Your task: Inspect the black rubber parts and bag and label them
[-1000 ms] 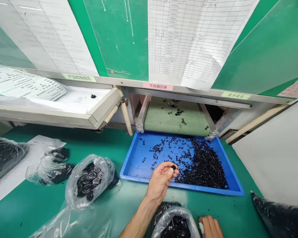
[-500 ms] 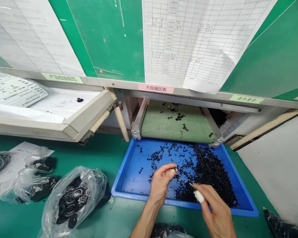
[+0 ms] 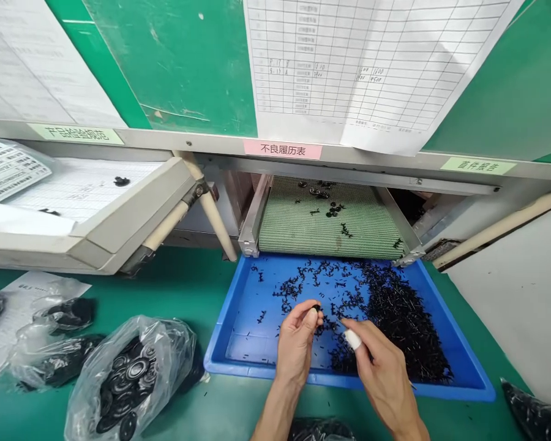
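Note:
My left hand [image 3: 296, 343] is closed in a pinch on a small black round part [image 3: 316, 308], held above the blue tray [image 3: 245, 340]. Its fingertips cover much of the part. To the right, my right hand [image 3: 383, 364] is closed on a thin tool [image 3: 343, 321], of which only a short tip shows; its kind cannot be made out. White tape [image 3: 352, 339] wraps one digit of that hand. Below both hands, many tiny black scraps are spread over the tray, and a dense heap of them [image 3: 406, 324] fills its right side.
A green conveyor belt [image 3: 298, 236] with a few black parts ends above the tray's back edge. To the left lie an open plastic bag of black rings [image 3: 135, 367] and smaller bags [image 3: 59, 358]. A tilted paper holder [image 3: 133, 211] juts out above them.
My right hand has moved left and up, closer to my left hand, and less of the thin tool shows. The left hand still pinches the black part. The view has shifted slightly.

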Demonstrator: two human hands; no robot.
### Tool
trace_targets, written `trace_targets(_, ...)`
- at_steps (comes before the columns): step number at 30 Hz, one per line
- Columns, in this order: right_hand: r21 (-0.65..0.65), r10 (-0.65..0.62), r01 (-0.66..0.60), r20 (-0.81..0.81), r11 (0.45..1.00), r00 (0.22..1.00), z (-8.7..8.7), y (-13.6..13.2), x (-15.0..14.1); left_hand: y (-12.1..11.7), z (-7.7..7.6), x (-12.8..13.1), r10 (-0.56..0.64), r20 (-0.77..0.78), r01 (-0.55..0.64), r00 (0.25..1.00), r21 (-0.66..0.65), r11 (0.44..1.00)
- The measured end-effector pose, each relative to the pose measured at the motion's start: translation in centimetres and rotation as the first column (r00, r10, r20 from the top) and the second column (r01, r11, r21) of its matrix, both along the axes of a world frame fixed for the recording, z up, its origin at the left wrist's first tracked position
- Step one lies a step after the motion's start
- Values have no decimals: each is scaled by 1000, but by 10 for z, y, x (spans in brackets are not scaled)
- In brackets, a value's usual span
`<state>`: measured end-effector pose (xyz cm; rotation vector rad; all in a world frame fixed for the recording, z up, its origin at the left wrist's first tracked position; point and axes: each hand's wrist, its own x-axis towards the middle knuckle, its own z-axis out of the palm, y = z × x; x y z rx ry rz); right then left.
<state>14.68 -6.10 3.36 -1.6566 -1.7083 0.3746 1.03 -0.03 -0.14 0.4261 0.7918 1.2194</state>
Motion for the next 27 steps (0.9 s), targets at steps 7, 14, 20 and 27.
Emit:
trace_targets(7,-27,-2,0,-45,1000,999,-2,3,-6,0,8,0,20,37,-19,999,-8,1000)
trace_targets(14,-48,-8,5,-42,999,999,-4,7,-12,1,3,1,-9,-7,9,1000,-38,999)
trace_targets(20,-63,-24,23,-11,998,1000,-3,8,-23,2,5,0,-28,88,29,996,-11,1000)
trace_targets(27,-44,-42,41,-14,998,999,-3,12,-29,2,1,1,-15,73,11,997,59,998)
